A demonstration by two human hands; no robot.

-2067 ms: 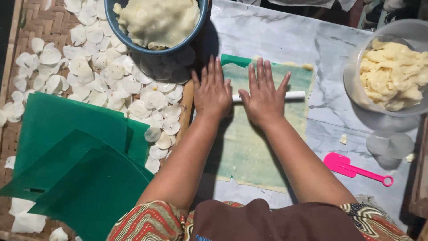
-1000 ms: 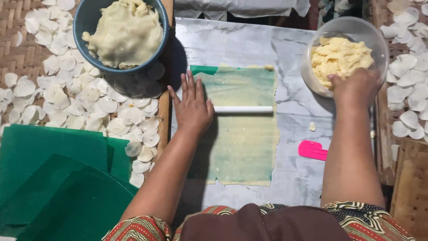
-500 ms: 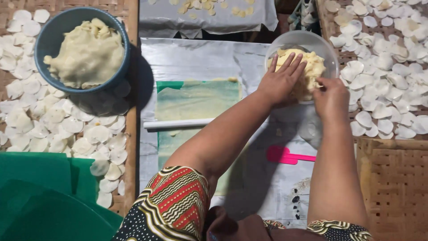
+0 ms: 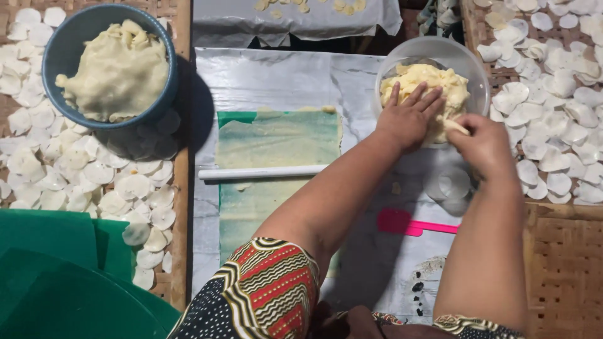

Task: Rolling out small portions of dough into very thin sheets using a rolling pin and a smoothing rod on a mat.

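at the far left, thin pale round discs (image 4: 94,179) are spread in a loose layer over a woven mat (image 4: 182,125), matte and slightly curled at the edges, and stiff green sheets (image 4: 56,276) are stacked at the lower corner. a blue bowl (image 4: 59,53) is set among the discs, filled with a heaped, soft, lumpy mass of pale yellow dough (image 4: 116,69).

on the bench (image 4: 276,75), which is covered in a glossy grey sheet, a green plastic sheet (image 4: 257,207) is laid flat with a thin, translucent film of dough pressed out on it; a slim white rod (image 4: 264,172) lies across it, untouched.

the step in hand is judged to be the taking of a fresh lump of dough. the left hand (image 4: 408,116) is laid on the dough in the clear bowl (image 4: 468,63), fingers (image 4: 427,97) spread and pressed flat to steady the mass. the right hand (image 4: 483,144) is held at the bowl's near edge, its fingers closed in a pinch on a piece of the sticky dough (image 4: 455,127). a clean tear is called for next, the mass being held down while the piece is pulled free.

a pink scraper (image 4: 408,223) lies on the bench below the bowl. more pale discs (image 4: 553,113) are spread on the mat at the far right.
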